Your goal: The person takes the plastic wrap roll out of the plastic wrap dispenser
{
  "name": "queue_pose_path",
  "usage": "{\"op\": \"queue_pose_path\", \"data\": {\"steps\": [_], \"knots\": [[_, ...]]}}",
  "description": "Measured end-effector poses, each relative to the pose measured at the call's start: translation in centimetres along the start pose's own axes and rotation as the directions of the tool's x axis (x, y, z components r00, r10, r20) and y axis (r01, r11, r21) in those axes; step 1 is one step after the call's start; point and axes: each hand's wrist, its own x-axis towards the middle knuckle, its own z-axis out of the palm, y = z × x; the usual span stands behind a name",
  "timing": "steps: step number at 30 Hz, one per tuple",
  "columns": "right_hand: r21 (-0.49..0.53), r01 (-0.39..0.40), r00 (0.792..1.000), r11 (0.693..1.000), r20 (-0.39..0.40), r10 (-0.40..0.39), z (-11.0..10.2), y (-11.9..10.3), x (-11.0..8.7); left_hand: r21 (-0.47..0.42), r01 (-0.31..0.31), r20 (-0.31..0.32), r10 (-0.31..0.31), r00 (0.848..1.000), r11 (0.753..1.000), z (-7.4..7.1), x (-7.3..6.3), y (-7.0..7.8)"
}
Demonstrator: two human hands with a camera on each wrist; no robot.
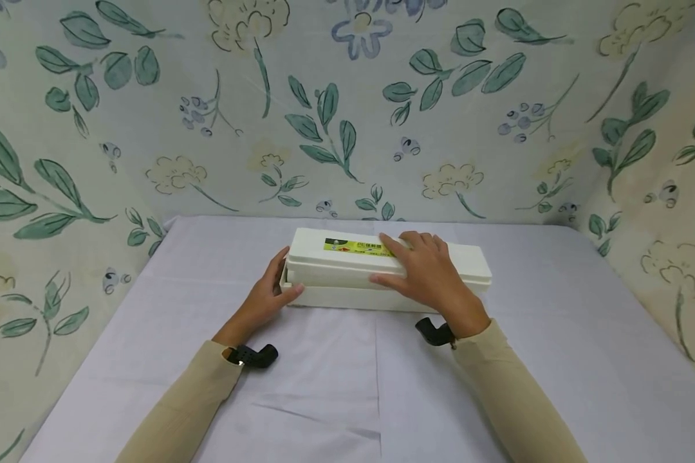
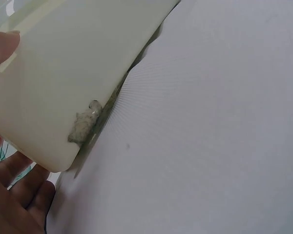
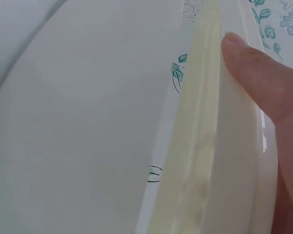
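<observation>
A long white plastic box lies crosswise on the table in the head view. Its lid [image 1: 307,254], with a yellow-green label [image 1: 353,247], sits unevenly over the base [image 1: 347,297], and a gap shows at the left end. My left hand [image 1: 260,299] grips that end of the base, thumb on the front wall and fingers round the end. My right hand [image 1: 431,273] holds the lid right of its middle, fingers across the top and thumb on the front side. The right wrist view shows that thumb against the lid's side [image 3: 234,146]. The box's inside is hidden.
A pale cloth [image 1: 324,386] with creases covers the table. Flower-patterned fabric [image 1: 347,141] hangs behind and along both sides. A greyish torn patch [image 2: 85,124] clings to the base's lower corner in the left wrist view. Black bands with cameras sit on both wrists.
</observation>
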Motion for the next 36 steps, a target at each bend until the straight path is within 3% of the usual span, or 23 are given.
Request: {"op": "queue_pose_path", "data": {"steps": [6,36], "knots": [[0.014,-0.012,1.0,1.0,0.009,0.012,-0.1,0.4,-0.1,0.025,0.021,-0.008,-0.021,1.0,0.999,-0.1,0.0,0.1],[0.014,-0.06,0.996,0.998,-0.061,0.061,-1.3,4.0,-2.2,0.035,0.006,-0.01,-0.006,1.0,0.999,0.0,-0.1,-0.2]]}}
